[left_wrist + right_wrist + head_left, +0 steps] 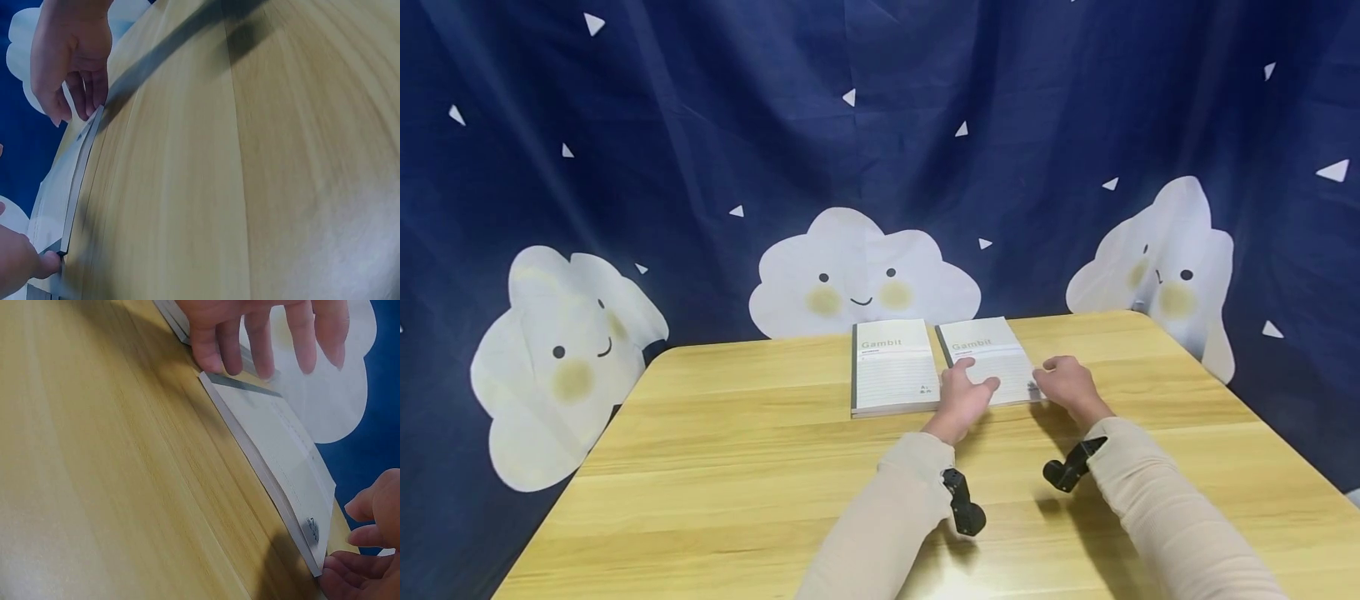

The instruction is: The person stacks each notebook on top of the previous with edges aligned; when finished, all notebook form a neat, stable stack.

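Two white lined notebooks marked "Gambit", each with a dark spine, lie side by side near the table's far edge. My left hand (964, 398) is at the near left corner of the right notebook (992, 367), its straight fingers spread along the spine side in the right wrist view. At the opposite near corner is my right hand (1070, 388), its lower fingertips touching the edge and its thumb apart from the cover (275, 434). The left notebook (891, 367) lies just beyond my left hand and shows a thicker near edge.
The wooden table (715, 467) extends to the left and toward me. Behind its far edge hangs a dark blue curtain (700, 167) with white clouds and triangles. A black wrist device (962, 502) sits on the left sleeve, another (1072, 464) on the right.
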`<state>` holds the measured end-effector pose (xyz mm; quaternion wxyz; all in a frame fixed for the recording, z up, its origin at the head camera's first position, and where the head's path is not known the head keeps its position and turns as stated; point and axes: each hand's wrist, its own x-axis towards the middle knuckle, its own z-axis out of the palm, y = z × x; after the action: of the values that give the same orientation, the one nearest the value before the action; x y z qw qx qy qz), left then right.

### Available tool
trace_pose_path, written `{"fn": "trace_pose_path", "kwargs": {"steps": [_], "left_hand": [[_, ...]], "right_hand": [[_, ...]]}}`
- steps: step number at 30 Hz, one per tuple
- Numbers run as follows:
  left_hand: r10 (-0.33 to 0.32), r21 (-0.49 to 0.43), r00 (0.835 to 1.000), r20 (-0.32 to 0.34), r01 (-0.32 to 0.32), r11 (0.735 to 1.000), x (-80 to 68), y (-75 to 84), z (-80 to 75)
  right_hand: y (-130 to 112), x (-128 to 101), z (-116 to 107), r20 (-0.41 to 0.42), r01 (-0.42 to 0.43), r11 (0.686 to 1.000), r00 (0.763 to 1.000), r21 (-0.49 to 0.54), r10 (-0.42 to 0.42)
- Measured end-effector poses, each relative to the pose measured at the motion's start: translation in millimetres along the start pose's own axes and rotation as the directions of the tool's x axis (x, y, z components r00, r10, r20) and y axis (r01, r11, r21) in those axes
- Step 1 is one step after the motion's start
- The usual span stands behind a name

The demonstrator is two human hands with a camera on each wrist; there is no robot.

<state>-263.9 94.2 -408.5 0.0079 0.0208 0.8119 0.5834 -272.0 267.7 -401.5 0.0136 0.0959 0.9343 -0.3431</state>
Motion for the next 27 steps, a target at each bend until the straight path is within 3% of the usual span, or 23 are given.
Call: {"fn": "trace_pose_path", "kwargs": {"steps": [8, 17, 27], "left_hand": [[-0.031, -0.134, 0.999, -0.026, 0.027, 0.991, 0.6, -0.9, 0.4], [-0.068, -0.342, 0.997, -0.047, 0.048, 0.939, 1.3, 1.8, -3.7], [-0.102, -0.390, 0.994, -0.043, 0.077, 0.917, 4.3, 1.2, -11.3]], "right_hand": [[0.4, -1.4, -1.8, 0.018, -0.025, 1.000, 1.000, 0.013, 0.025], [2.1, -2.0, -4.1, -0.019, -0.046, 0.998, 0.999, 0.053, 0.047], [2.3, -0.3, -5.2, -0.042, -0.057, 0.998, 0.997, 0.042, 0.058]]}}
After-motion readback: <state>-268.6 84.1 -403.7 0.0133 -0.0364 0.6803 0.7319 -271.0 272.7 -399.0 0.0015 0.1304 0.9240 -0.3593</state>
